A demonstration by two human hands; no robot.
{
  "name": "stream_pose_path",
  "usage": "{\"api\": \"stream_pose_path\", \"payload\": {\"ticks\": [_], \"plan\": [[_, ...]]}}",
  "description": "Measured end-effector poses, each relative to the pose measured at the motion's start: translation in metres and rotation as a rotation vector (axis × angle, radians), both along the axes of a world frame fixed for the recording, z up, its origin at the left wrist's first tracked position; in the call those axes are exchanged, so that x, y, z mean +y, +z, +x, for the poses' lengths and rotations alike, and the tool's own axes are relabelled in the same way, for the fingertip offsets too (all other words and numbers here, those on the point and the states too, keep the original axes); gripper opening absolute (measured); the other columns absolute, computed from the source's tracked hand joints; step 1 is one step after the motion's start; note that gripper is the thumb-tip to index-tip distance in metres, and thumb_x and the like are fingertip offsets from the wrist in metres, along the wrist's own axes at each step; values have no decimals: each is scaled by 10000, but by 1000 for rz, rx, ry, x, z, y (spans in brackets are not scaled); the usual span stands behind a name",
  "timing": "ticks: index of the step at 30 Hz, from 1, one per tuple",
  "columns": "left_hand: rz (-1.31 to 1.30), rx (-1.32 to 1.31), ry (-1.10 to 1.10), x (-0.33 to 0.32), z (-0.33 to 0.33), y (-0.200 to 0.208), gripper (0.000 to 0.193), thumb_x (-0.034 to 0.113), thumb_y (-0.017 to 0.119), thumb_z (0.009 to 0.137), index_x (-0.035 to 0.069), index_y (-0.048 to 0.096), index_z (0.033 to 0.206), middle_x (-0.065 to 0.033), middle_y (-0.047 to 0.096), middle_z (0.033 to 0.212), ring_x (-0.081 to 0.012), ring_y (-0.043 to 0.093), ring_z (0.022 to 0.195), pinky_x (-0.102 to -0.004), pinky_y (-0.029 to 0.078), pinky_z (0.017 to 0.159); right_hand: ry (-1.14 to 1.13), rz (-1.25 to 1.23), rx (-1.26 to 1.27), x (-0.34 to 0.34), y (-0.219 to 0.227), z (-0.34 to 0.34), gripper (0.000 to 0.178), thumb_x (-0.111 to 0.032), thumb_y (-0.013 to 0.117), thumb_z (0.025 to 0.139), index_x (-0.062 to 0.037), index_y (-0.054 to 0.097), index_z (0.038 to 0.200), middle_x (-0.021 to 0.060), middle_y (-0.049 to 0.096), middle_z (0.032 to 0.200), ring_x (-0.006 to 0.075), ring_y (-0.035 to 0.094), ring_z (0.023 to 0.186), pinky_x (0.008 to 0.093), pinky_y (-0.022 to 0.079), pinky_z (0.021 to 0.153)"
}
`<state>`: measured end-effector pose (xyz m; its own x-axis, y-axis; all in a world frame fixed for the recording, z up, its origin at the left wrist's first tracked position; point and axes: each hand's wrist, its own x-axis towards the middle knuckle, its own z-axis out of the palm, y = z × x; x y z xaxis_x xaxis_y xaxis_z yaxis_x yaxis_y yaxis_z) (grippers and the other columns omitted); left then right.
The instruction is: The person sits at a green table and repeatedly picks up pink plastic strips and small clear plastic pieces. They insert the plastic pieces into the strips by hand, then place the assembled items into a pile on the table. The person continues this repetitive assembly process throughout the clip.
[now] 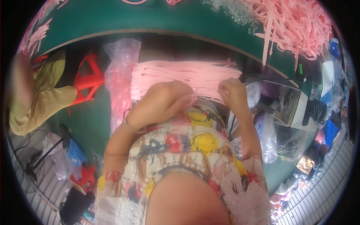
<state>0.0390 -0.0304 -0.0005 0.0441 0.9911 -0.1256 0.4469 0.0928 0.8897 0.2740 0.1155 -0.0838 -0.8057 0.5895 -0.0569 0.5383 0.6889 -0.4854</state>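
Note:
A wide bundle of flat pink straps [176, 71] lies across my lap, just in front of my body. My left hand [170, 98] rests over its near left part, fingers curled inward. A bit of pink strap [194, 98] shows at those fingertips. At the bundle's right end is my right hand [233, 92], its thumb and fingers bent together in a pinch against the straps. Whatever sits between the right fingertips is too small to make out.
Beyond the bundle runs a green table [150, 22], with a heap of pink straps [292, 26] and clear plastic pieces [234, 13] at its right. A red stool [89, 80] and someone's leg in tan trousers [48, 101] are left. A clear bag [123, 56] hangs beside the bundle.

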Motion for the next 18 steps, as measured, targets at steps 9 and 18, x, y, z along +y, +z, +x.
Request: {"api": "stream_pose_path", "payload": {"ticks": [9,18], "plan": [[38,121,-115,33,25,-25,140,139,606,839,42,659,924,-121,610,998,-317,620,831,-402,482,741,7,-210,147,7,41,-7,68,-122,645,774,-83,615,821,77,617,754,279,581,786,388,399,761],[-13,-25,-144,33,8,-19,152,117,594,829,-4,646,906,-142,606,949,-314,591,866,-368,472,766,156,185,23,2,-5,-19,147,-163,699,717,-106,636,837,51,580,855,249,546,901,410,369,797]]}}
